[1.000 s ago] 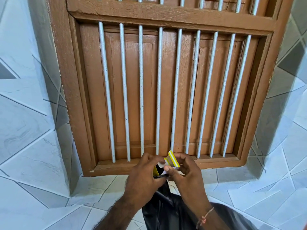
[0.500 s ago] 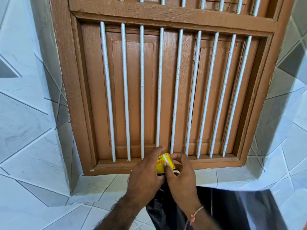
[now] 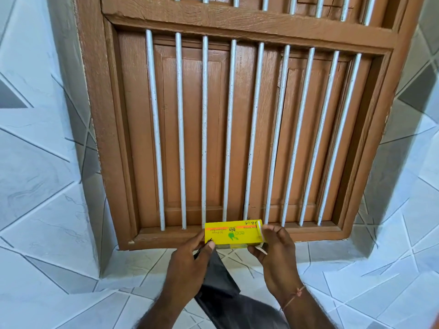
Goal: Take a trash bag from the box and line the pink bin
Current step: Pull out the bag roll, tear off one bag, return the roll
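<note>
Two hands frame the yellow trash-bag box (image 3: 234, 234) at the barred window sill (image 3: 308, 233): my left hand (image 3: 190, 260) pinches its end with the limp black bag (image 3: 219, 279), my right hand (image 3: 273, 252) grips its flap end. Thin, slippery film; best pinched at an edge.

Bright, even daylight, soft and without glare on the pale tiles (image 3: 47, 162). Faint shadows only, left of the window frame (image 3: 95, 115) and under the yellow box (image 3: 234, 233) between left hand (image 3: 187, 264) and right hand (image 3: 278, 257). Sharp above the hands; print on the box readable, upside down. Wide-angle bending of the white bars (image 3: 228, 129) toward the edges.
</note>
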### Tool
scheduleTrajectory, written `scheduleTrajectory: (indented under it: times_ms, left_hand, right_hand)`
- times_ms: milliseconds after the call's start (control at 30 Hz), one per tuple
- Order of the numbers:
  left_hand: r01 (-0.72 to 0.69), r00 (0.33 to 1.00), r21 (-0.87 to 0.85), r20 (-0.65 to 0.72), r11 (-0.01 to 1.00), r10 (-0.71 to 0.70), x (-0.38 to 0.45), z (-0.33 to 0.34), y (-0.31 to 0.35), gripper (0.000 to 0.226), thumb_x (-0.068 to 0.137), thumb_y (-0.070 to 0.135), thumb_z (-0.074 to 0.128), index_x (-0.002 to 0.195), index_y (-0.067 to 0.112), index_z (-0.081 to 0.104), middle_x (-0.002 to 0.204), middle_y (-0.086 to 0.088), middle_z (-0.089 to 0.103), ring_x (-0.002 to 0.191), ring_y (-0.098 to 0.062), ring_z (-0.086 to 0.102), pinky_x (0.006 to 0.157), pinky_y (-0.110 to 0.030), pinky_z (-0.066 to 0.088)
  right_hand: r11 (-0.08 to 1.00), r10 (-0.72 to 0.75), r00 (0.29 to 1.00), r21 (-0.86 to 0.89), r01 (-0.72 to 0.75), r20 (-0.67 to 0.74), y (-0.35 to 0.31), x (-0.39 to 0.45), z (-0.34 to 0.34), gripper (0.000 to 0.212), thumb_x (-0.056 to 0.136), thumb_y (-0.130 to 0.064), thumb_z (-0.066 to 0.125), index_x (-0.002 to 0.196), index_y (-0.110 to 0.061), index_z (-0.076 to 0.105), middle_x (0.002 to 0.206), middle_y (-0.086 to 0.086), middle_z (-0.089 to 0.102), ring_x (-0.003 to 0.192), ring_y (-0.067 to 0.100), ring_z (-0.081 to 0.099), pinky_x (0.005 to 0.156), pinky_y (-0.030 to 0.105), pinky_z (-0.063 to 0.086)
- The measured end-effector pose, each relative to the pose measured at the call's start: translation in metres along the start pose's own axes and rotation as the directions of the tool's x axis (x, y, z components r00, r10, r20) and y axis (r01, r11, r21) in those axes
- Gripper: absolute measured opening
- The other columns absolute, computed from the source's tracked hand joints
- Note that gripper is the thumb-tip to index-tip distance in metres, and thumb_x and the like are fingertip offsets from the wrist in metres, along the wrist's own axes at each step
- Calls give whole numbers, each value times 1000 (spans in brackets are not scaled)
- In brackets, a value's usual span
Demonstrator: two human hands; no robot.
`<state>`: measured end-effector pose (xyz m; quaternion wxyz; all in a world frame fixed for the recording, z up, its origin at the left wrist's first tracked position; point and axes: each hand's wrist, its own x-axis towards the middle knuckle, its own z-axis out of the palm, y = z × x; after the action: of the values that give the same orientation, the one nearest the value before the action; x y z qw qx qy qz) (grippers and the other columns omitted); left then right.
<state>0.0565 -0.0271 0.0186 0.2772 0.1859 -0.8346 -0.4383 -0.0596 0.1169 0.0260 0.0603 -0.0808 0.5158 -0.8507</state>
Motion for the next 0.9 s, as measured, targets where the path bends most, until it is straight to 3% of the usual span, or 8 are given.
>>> scheduleTrajectory:
  times_ms: [100,200,300,433,567,733,800,900]
  left_hand:
    - [-8,999,-38,-43,999,6,-1,2,3,39,92,38,58,131,31,59,123,26,61,105,14,52,81,8,31]
    - [-9,998,-27,-61,1000,8,-2,7,5,42,91,38,60,132,31,59,123,25,61,110,7,53,95,-9,36]
    - [11,997,-30,-73,999,-13,-2,11,6,43,90,39,60,132,31,58,125,21,63,114,2,54,101,-18,37]
    - [8,997,-49,-70,999,-12,-1,10,4,41,90,37,61,131,30,60,122,22,65,115,0,57,101,-20,41]
    - [10,997,-69,-82,998,-15,-4,11,4,36,89,31,64,126,30,64,109,35,62,102,13,56,100,-18,42]
    - [11,996,-90,-89,996,-19,-3,10,6,39,87,35,66,126,30,64,119,23,66,111,1,59,106,-27,44]
    - [0,995,-87,-95,996,-8,-3,9,8,39,86,34,67,125,31,64,114,31,63,110,3,60,104,-25,44]
    - [-19,994,-78,-107,997,11,-2,10,8,37,85,32,69,122,32,65,96,47,58,101,23,55,96,-9,44]
  right_hand:
    - [999,-38,997,-34,35,-66,3,1,2,18,98,-16,52,82,-11,58,85,15,62,77,28,59,62,37,57]
    - [969,-193,967,-188,161,-164,8,0,4,19,99,-21,49,85,-12,58,78,7,64,66,22,62,59,38,59]
    - [933,-274,949,-282,224,-155,9,-2,5,19,98,-25,51,93,-9,60,79,2,64,60,16,64,59,39,61]
    - [936,-265,952,-276,217,-152,9,2,1,13,97,-19,54,91,-10,60,83,4,64,57,12,65,58,42,61]
    - [956,-226,956,-229,181,-185,10,5,0,13,98,-18,51,85,-17,52,85,6,61,64,16,61,60,45,60]
    - [970,-168,980,-192,146,-104,14,5,-2,19,101,-16,42,83,-18,47,87,8,55,76,21,55,66,44,59]
    - [972,-165,983,-184,147,-85,17,6,-2,20,102,-15,41,84,-17,48,85,6,53,76,20,54,67,43,59]
    - [955,-227,969,-218,202,-99,23,6,-2,15,102,-17,42,91,-12,51,89,5,58,77,18,58,64,39,60]
